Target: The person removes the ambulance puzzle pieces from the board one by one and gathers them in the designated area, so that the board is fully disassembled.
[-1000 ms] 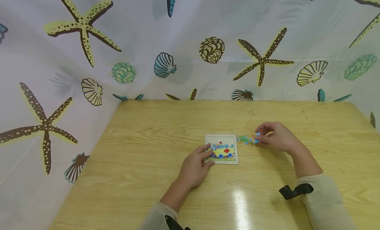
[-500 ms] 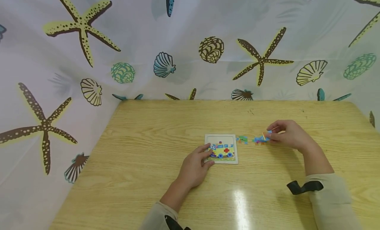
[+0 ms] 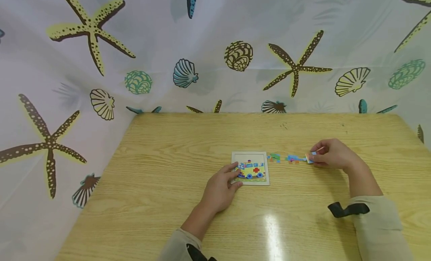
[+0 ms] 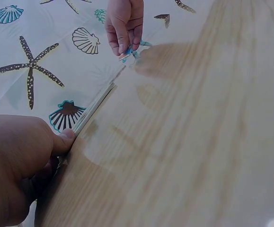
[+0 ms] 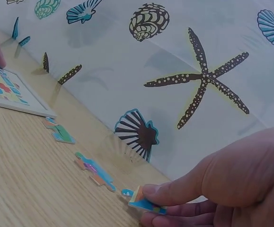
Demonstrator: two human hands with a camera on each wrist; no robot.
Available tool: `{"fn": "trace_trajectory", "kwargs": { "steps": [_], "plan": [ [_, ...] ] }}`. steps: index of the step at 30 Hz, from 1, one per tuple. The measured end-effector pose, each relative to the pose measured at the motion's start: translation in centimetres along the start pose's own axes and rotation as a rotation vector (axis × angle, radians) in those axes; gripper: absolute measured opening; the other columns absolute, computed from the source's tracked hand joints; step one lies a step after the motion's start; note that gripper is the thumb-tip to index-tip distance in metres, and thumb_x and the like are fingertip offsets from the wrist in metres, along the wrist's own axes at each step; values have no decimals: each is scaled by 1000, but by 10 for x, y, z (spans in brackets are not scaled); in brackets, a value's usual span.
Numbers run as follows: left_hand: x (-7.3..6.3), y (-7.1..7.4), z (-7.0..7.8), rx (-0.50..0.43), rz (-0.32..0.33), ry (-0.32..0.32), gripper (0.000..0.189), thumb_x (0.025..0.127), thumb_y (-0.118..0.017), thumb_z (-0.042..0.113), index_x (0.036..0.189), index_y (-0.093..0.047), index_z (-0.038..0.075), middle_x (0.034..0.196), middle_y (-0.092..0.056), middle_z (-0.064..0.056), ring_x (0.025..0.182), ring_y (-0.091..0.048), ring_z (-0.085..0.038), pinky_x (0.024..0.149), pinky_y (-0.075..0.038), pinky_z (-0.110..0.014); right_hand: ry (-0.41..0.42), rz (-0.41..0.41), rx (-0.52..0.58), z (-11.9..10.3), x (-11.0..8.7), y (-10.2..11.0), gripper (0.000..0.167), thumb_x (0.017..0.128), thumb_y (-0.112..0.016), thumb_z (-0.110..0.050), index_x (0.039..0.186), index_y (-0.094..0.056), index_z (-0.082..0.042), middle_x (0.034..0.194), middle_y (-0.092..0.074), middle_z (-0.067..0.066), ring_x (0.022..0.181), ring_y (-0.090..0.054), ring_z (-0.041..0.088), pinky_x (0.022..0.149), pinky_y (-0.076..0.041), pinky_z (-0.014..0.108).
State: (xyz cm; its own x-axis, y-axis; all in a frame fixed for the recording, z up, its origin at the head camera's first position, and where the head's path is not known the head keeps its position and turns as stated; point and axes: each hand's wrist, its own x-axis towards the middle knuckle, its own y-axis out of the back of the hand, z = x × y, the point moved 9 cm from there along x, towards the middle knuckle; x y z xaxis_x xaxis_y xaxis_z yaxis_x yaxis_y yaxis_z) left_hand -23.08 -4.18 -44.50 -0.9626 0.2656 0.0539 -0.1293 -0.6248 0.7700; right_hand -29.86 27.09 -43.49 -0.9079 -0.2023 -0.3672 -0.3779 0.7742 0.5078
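A square jigsaw board (image 3: 250, 153) with a white frame and a yellow ambulance picture lies on the wooden table. My left hand (image 3: 219, 190) grips its lower left corner, fingertips over the picture and thumb at the near edge; in the left wrist view the thumb (image 4: 66, 137) meets the frame's edge. To the right, my right hand (image 3: 331, 154) pinches a blue-and-orange puzzle piece (image 5: 144, 201) between thumb and fingers, low over the table. Between it and the board lie a green-and-blue puzzle piece (image 5: 62, 133) and a longer blue, orange and pink puzzle piece (image 5: 95, 170).
The wooden table (image 3: 168, 148) runs back to a white cloth (image 3: 215, 36) printed with starfish and shells. This cloth also hangs along the left side. Black straps (image 3: 348, 209) are on the beige sleeves.
My right hand has moved to the right with its puzzle piece and come down slightly, away from the longer piece, which now shows plainly. The left hand and the board stay put.
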Motion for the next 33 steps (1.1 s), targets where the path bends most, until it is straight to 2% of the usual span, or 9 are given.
{"fn": "trace_trajectory", "kwargs": {
  "steps": [7,14,19,22,24,26,27,29,33],
  "plan": [
    [-2,3,-2,1,4,1,42,96,-68,24,134,-64,8,151,-50,1,70,-49,-3,71,-43,-23,-17,20,-28,6,2,3,34,97,-65,-10,120,-53,12,98,-60,14,79,-67,11,72,-59,26],
    [-5,5,-4,-1,10,-3,42,95,-69,24,133,-65,7,151,-51,1,68,-47,-2,70,-43,-23,-71,83,-151,7,1,4,33,96,-67,-12,114,-58,13,92,-64,14,71,-63,10,64,-54,26],
    [-5,5,-7,-7,5,13,42,95,-69,24,134,-64,8,152,-49,1,72,-52,-6,73,-45,-26,-80,94,-225,1,-1,4,32,95,-67,-16,110,-60,11,91,-68,15,71,-62,13,64,-51,28],
    [-2,6,-6,-23,8,15,42,96,-68,24,135,-63,8,153,-48,1,100,-65,-16,89,-51,-34,-57,101,-238,-4,-1,4,30,95,-65,-15,109,-60,10,90,-69,15,71,-63,14,65,-50,28],
    [-1,6,-4,-35,7,8,43,96,-68,24,135,-63,8,153,-48,1,120,-61,-23,99,-50,-40,-44,109,-255,-7,-2,6,28,95,-64,-15,109,-61,10,87,-70,13,70,-63,14,64,-50,28],
    [0,5,-3,-41,6,6,41,95,-69,24,133,-65,8,153,-48,0,129,-56,-26,104,-48,-42,-42,108,-264,-8,-3,5,29,96,-62,-15,110,-61,9,84,-70,11,70,-63,14,64,-49,28],
    [0,4,-3,-44,3,5,39,95,-69,24,131,-66,9,153,-49,0,128,-57,-26,103,-48,-42,-45,106,-266,-8,-4,5,29,96,-61,-15,111,-61,9,83,-71,10,70,-62,15,64,-49,29],
    [-1,3,-3,-54,-1,8,36,95,-69,23,128,-69,10,152,-49,-1,114,-64,-25,96,-51,-40,-49,101,-263,-8,-5,4,30,97,-60,-16,113,-61,9,86,-70,12,71,-63,16,64,-49,29],
    [-3,3,-2,-54,8,0,28,95,-70,21,121,-74,14,151,-51,-1,104,-67,-22,85,-52,-33,-31,95,-228,-13,-7,-1,32,99,-58,-18,117,-60,9,101,-68,21,76,-65,18,67,-51,31]
  ]
}}
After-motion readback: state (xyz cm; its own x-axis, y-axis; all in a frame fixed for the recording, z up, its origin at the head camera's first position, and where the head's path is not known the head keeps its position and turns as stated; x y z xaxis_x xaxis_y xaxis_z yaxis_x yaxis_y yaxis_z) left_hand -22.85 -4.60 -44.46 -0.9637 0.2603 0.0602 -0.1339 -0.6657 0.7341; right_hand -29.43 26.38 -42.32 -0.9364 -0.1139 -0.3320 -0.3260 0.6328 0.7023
